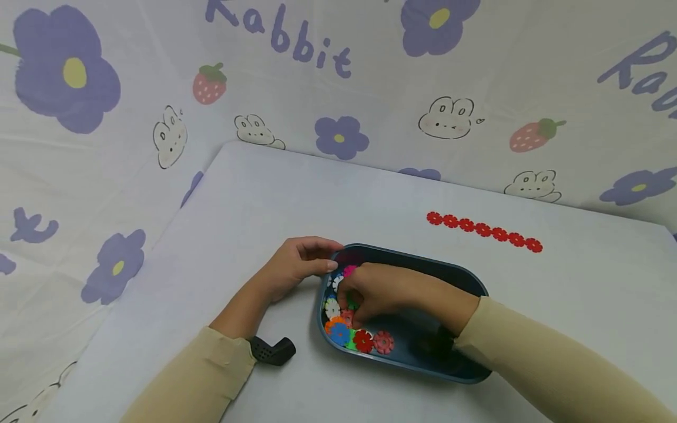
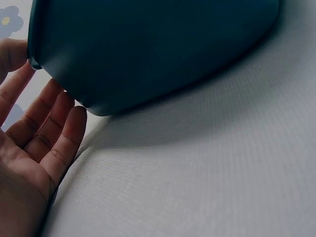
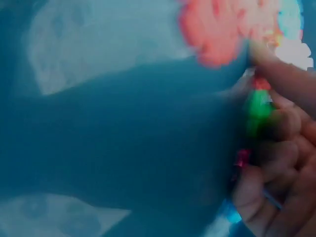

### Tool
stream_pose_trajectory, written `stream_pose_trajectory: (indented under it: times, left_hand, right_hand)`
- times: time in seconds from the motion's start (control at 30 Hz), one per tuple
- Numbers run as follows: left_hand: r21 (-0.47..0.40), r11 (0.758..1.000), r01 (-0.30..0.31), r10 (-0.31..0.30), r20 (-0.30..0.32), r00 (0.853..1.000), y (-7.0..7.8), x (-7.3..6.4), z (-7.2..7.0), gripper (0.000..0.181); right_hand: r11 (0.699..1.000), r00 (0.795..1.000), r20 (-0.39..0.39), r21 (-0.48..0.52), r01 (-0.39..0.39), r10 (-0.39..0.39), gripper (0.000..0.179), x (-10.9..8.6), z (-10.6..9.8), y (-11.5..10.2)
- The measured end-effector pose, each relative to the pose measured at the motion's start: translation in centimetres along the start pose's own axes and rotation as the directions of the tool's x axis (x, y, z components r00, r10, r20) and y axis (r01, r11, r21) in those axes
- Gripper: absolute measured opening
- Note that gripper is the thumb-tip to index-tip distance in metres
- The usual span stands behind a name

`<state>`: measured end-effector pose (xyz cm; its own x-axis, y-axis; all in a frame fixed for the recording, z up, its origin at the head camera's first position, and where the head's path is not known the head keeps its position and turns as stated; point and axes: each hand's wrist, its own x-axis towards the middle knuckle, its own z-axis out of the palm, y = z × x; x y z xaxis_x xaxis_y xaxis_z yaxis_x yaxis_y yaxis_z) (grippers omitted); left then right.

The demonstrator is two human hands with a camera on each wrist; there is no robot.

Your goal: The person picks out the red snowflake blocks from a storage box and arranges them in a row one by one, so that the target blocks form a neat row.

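A dark blue-green tray (image 1: 407,364) holds loose flower-shaped plastic snap pieces, bunched at its left end. My left hand (image 1: 298,264) grips the tray's upper left corner, thumb at the rim. In the left wrist view the fingers (image 2: 69,133) of that hand lie against the tray's outer wall (image 2: 163,49). My right hand (image 1: 372,291) reaches down into the tray with bent fingers among the pieces. Its fingers (image 3: 252,192) are beside a green piece (image 3: 257,111) in the blurred right wrist view; I cannot tell whether they pinch one.
A row of several red flower pieces (image 1: 483,230), joined end to end, lies on the white table (image 1: 275,200) behind the tray. A black strap piece (image 1: 272,351) sits at the left cuff. Printed cloth (image 1: 381,76) hangs behind and to the left.
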<state>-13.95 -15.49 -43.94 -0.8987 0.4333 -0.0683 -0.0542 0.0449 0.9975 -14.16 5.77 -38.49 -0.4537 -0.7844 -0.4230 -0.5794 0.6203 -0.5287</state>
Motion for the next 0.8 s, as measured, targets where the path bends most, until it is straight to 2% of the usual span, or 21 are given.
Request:
stream_pose_trajectory:
  times: [0.27, 0.53, 0.8]
  left_hand:
    - [-0.004, 1.000, 0.001, -0.001, 0.000, 1.000, -0.2, 0.2, 0.1, 0.034]
    - [0.001, 1.000, -0.002, 0.002, -0.002, 1.000, -0.2, 0.2, 0.0, 0.033]
    - [0.013, 1.000, 0.006, -0.006, -0.003, 1.000, -0.1, 0.2, 0.0, 0.034]
  right_hand:
    - [0.996, 1.000, -0.020, 0.088, 0.001, 0.001, 0.015, 0.5, -0.1, 0.9]
    - [0.978, 0.998, -0.034, 0.195, 0.066, -0.061, 0.014, 0.3, -0.8, 2.0]
    - [0.958, 0.990, -0.110, 0.263, 0.115, -0.089, 0.008, -0.6, -1.6, 2.0]
